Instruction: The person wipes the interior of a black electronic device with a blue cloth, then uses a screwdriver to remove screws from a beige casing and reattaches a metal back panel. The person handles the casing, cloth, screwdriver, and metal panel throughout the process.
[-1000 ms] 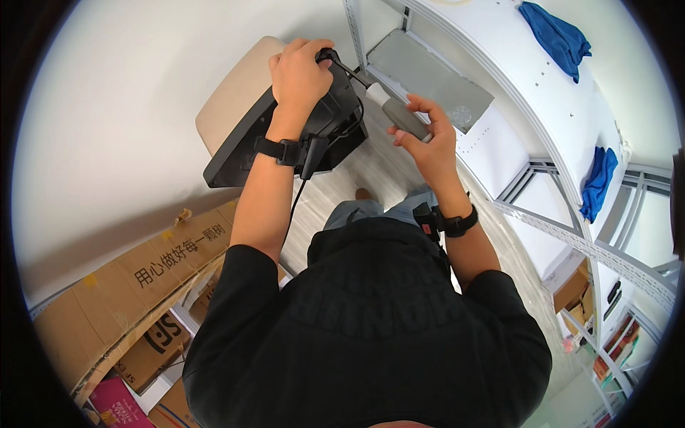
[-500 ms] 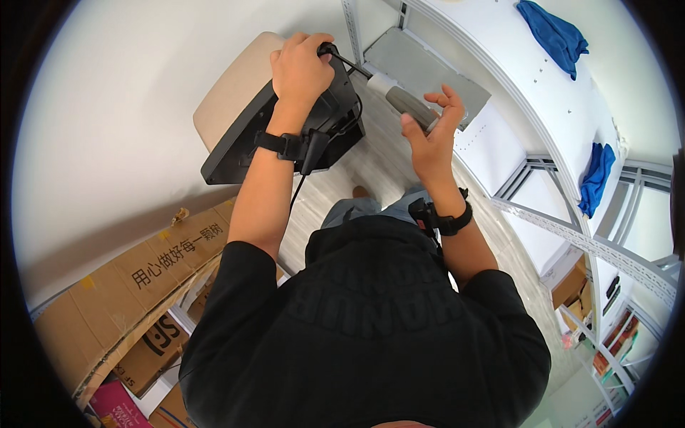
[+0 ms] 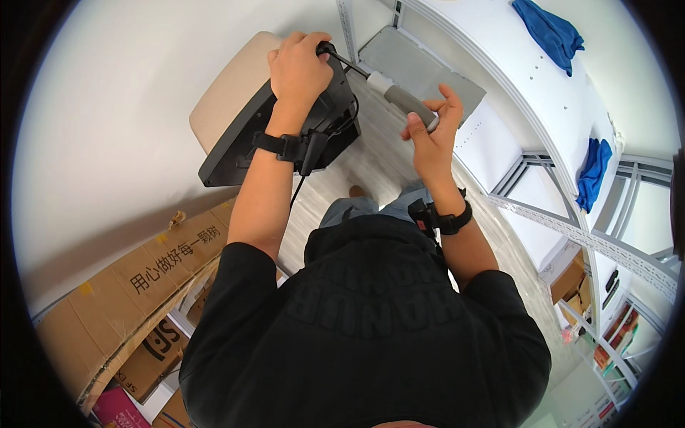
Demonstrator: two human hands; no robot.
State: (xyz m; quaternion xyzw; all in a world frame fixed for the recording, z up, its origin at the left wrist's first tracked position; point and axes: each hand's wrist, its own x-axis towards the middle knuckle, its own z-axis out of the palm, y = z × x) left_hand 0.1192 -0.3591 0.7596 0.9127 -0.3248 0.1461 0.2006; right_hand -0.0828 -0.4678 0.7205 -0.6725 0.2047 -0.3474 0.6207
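My left hand point(image 3: 300, 68) grips the top edge of a black device with a beige back panel point(image 3: 242, 121), holding it up in front of me. My right hand point(image 3: 432, 132) holds the grey handle of a screwdriver point(image 3: 399, 100). The screwdriver's thin shaft runs up and left to the device's top corner, right beside my left fingers. A black cable point(image 3: 303, 171) hangs from the device along my left wrist. Both wrists carry black bands.
White metal shelving point(image 3: 542, 128) stands to the right with blue cloths point(image 3: 549, 32) on it. A grey flat panel point(image 3: 428, 68) lies behind the screwdriver. Cardboard boxes point(image 3: 135, 285) are stacked at lower left. A white wall fills the left side.
My right hand has shifted its grip on the screwdriver handle, turning slightly, with fingers more spread. The device and my left hand stay almost in place.
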